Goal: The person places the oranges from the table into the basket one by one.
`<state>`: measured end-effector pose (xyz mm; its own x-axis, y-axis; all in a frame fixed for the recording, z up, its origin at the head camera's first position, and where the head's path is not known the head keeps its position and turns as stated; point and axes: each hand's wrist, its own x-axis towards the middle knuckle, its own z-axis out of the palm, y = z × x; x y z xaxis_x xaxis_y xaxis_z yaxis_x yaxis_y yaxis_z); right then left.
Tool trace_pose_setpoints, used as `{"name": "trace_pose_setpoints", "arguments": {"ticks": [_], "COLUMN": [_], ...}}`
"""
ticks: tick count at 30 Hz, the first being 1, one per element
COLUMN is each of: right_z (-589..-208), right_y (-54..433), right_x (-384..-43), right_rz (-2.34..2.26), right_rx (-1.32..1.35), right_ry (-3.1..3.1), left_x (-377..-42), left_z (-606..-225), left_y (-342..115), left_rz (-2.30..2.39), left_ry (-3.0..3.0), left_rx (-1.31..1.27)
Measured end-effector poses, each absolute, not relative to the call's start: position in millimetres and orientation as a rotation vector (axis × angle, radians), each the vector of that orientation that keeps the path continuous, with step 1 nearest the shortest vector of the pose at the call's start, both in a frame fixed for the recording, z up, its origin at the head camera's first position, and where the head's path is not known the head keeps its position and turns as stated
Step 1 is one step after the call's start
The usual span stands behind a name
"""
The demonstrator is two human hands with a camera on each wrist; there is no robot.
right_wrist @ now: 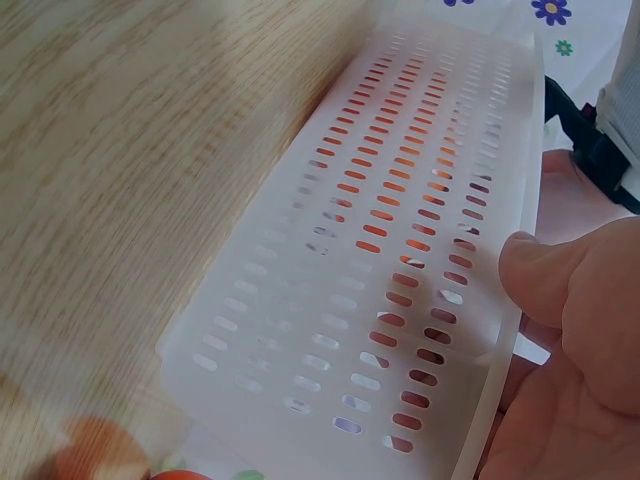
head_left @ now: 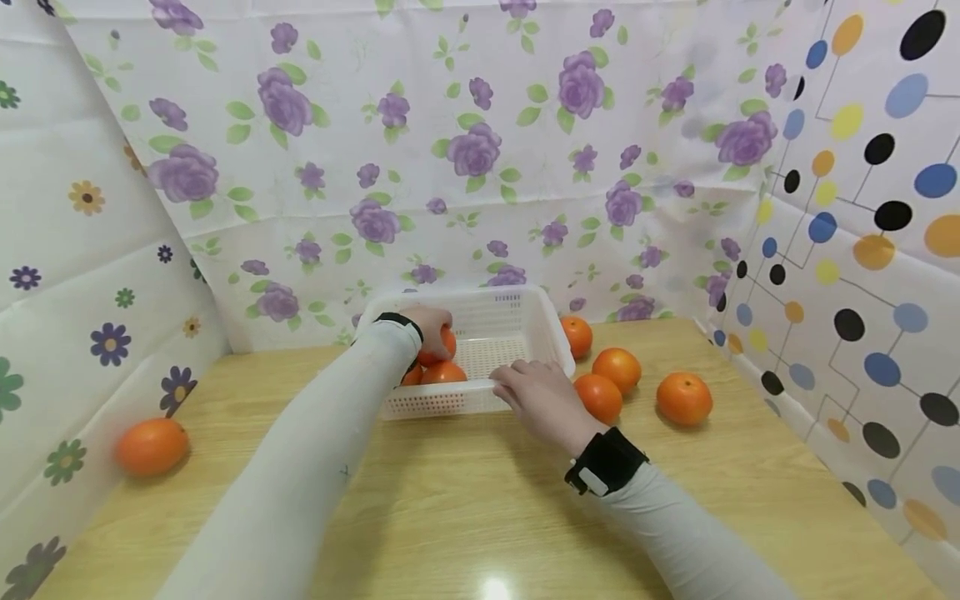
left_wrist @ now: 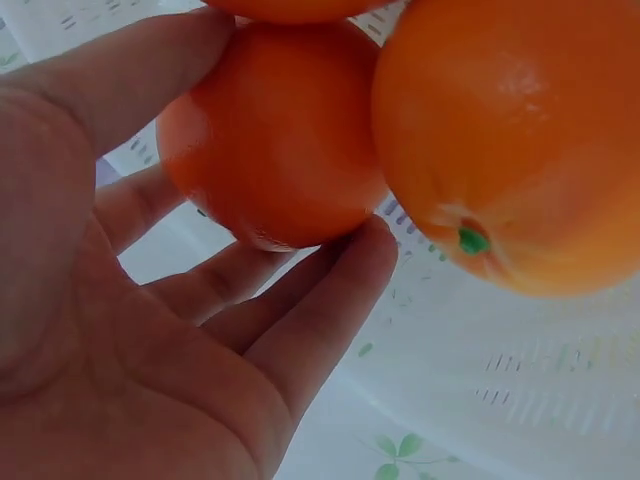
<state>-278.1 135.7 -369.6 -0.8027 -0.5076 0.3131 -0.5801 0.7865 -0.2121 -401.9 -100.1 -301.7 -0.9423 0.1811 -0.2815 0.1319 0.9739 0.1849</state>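
A white plastic basket (head_left: pixel 491 325) with slotted walls stands on the table, several oranges in its left part. My left hand (head_left: pixel 429 325) reaches over its left side and grips an orange (left_wrist: pixel 280 140), thumb on one side and fingers curled under the other. Against that fruit sits another orange (left_wrist: pixel 520 150) with a green stem nub. On the near rim is my right hand (head_left: pixel 542 398). In the right wrist view its thumb (right_wrist: pixel 540 270) lies outside the basket wall (right_wrist: pixel 300 260) and the fingers go over to the inner side.
Right of the basket lie several loose oranges, the outermost orange (head_left: pixel 684 399) apart from the others. One more orange (head_left: pixel 152 447) lies at the table's left edge. Patterned cloths enclose the wooden table (head_left: pixel 450 500), with a floral cloth (head_left: pixel 450 167) at the back.
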Motion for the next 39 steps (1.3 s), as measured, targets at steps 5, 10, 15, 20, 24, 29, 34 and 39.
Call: {"name": "trace_pose_setpoints", "arguments": {"ticks": [5,10,15,20,24,29,34,39], "right_z": [-370,-370,-370,-370,-370,-369,-369,-370], "right_y": [136,136,135,135,135,135,135,135], "right_x": [-279,-278,-278,-277,-276,-276,-276,-277], "right_rz": [0.434,0.432,0.427,0.432,0.429,0.436,0.441,0.432], "right_rx": [0.855,0.856,0.849,0.850,0.859,0.879,0.875,0.870], "right_ry": [-2.719,-2.722,-2.729,-2.733,-2.710,-2.687,-2.691,-2.694], "left_x": [-411,-413,-406,-397,-395,-396,-399,-400], "left_z": [-308,-311,-308,-302,-301,-299,-295,-287], "left_y": [-103,-105,-104,-101,-101,-103,-106,-108], "left_rz": [0.256,0.284,0.268,0.310,0.258,0.217,0.253,0.218], "left_ry": [2.770,2.723,2.721,2.705,2.740,2.775,2.810,2.831], "left_rx": [0.211,0.220,0.241,0.181,0.236,0.269,0.262,0.323]}}
